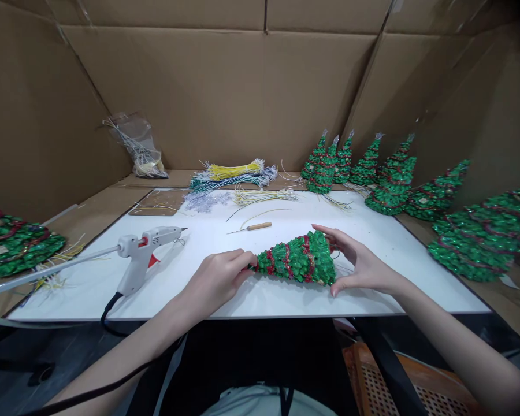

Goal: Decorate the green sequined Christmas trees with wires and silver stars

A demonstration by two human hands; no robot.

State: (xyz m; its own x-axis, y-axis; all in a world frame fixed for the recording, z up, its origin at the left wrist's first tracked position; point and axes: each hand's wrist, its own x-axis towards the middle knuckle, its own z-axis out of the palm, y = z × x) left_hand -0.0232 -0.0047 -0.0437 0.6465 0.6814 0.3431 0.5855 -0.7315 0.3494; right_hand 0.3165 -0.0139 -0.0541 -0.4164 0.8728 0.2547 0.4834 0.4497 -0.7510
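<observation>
A small green artificial Christmas tree (297, 260) with red garlands lies on its side over the white board (190, 300), its tip pointing left and its wide base right. My left hand (223, 274) is closed, pinching the tip between thumb and fingers. Around the rim of the base curves my right hand (359, 263), the fingers on the far side and the thumb on the near side. Thin wires show by the base, near my right palm. Just beyond the tree lies an awl (259, 226) with a wooden handle.
A white glue gun (138, 260) stands at left, its cord running off the front edge. Wire bundles (234, 173) lie at the back beside clear plastic pieces (208, 200). Several finished trees (390, 185) line the right, another tree (13, 245) the left. Cardboard walls (221, 86) enclose the board.
</observation>
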